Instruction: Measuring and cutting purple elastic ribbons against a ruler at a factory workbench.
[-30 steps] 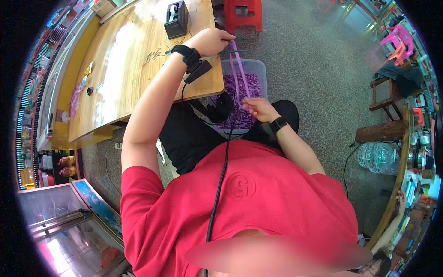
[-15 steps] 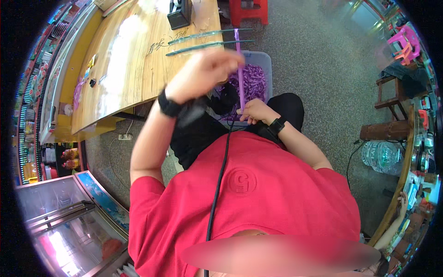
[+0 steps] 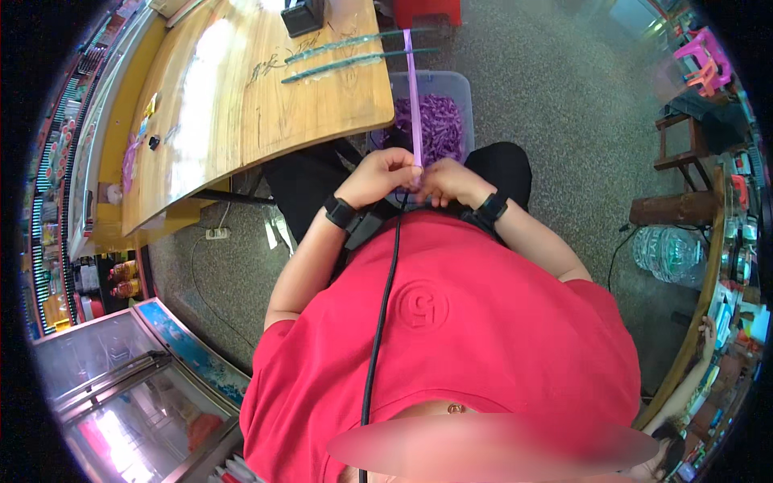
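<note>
A flat purple ribbon (image 3: 414,105) runs taut from two thin dark green rods (image 3: 342,66), which jut past the table's edge, down to my lap. Thumb and fingers of my left hand (image 3: 380,177) are closed in a pinch on its lower end. Right against them, my right hand (image 3: 455,183) has curled fingers at the same end of the ribbon; exactly what its fingertips grip is partly hidden. Behind the ribbon, a translucent plastic bin (image 3: 469,101) holds a heap of purple ribbon pieces (image 3: 441,129).
The wooden table (image 3: 266,121) lies to the left, with a black holder (image 3: 303,16) at its far end. A red stool (image 3: 427,11) stands beyond the bin. A black cable (image 3: 385,298) hangs down my front. Large water bottles (image 3: 667,254) and a wooden stool (image 3: 680,149) are at right.
My left hand has come down from high beside the ribbon to its lower end, meeting my right hand. The right hand has stayed near the lower end.
</note>
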A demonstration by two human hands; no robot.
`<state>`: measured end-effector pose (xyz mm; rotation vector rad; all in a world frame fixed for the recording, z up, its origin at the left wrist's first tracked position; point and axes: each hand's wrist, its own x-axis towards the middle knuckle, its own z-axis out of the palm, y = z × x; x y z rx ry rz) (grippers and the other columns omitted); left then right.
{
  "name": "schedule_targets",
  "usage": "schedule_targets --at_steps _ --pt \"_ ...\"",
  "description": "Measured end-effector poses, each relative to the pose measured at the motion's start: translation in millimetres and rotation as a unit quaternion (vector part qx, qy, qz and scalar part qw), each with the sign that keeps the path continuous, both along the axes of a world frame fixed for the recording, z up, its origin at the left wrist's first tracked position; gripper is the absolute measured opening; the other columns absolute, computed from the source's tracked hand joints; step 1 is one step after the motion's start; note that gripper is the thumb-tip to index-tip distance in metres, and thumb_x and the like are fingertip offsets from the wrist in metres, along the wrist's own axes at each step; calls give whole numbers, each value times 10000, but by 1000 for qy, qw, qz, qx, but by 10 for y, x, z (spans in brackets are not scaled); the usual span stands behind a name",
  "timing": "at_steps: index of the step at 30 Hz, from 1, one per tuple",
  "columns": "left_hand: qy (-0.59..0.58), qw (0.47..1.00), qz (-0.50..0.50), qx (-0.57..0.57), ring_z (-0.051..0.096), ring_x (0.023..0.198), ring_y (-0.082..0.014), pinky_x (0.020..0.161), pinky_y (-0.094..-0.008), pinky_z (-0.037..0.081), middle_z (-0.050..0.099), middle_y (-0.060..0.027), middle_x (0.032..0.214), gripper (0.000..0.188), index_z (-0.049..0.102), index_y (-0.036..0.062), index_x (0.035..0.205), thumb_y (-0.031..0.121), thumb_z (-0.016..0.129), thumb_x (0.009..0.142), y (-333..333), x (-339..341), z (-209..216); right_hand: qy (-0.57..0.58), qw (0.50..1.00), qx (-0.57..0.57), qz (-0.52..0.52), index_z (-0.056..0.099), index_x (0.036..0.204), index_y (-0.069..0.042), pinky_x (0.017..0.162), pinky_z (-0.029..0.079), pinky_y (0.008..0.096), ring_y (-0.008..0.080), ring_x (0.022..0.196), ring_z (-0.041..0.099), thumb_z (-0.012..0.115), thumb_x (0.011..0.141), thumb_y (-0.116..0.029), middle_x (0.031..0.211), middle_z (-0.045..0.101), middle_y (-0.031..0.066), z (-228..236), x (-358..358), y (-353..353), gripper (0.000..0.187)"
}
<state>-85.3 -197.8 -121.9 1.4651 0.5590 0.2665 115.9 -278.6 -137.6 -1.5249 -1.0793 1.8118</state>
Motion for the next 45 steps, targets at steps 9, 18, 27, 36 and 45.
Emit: schedule_targets --at_steps 9,18,27,36,45 --pt "-41 994 96 -33 633 868 -93 797 -249 510 688 -16 973 177 666 17 1118 122 622 984 -86 -115 131 -86 993 22 73 731 826 6 421 445 272 132 472 575 672 905 -390 719 718 82 -180 21 111 408" --pt "45 997 50 35 625 862 -86 770 -240 507 700 -16 993 247 677 30 1161 197 640 983 -64 22 -163 -52 993 -5 109 725 849 11 417 446 242 117 469 583 667 898 -403 713 704 99 -155 61 30 421" --pt "40 987 126 91 597 751 -86 702 -251 485 670 2 804 150 720 9 921 159 712 918 -109 108 -107 -84 985 35 150 732 862 -8 455 470 243 119 509 602 692 895 -448 723 701 73 69 77 -6 443" --pt "103 961 134 218 631 702 -136 656 -302 495 679 -84 756 213 727 -5 869 207 740 851 -136 78 161 50 964 223 -136 706 1096 -34 655 481 245 83 700 585 656 957 -321 913 697 19 508 247 875 323" --pt "110 976 102 157 572 692 -90 629 -285 460 644 -33 738 207 719 -19 863 187 739 866 -159 147 283 94 907 323 -252 725 970 11 649 495 224 75 724 647 690 932 -164 853 731 58 675 127 1456 182"
